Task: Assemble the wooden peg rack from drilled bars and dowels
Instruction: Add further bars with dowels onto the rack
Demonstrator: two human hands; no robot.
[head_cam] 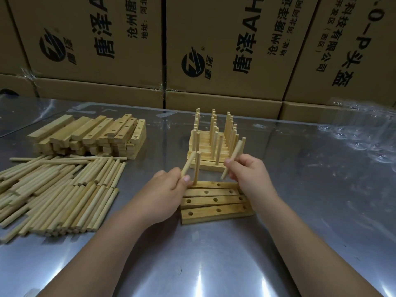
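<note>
Head view. At frame centre the left hand [165,194] pinches a left-hand dowel [188,166] near its lower end, and the right hand [250,174] pinches a right-hand dowel [232,159] the same way. Both sticks lean to the upper right. Between and just below the hands four drilled bars [214,200] lie side by side, touching. A single upright dowel [197,168] already stands in the left hole of the farthest bar; the other holes in view are open.

Likely faults, as a judgement:
- A dowel brought down at its present lean may enter a hole skewed and jam, or bruise the rim.
- The bars are loose on a slick top, so a push from above may slide or separate them.
- The left hand works just beside the upright dowel and may knock it askew.
- The finished racks [214,142] stand close behind, where a swinging dowel tip may strike their pegs.

Surface and room. The work lies on a shiny metal table [214,264] that reflects the lights overhead. A stack of spare bars [90,136] sits at upper left, with a loose pile of dowels [60,189] below it at the left edge. Crumpled clear plastic [360,129] lies at the right. Printed cardboard boxes [107,39] wall the top of the frame.
</note>
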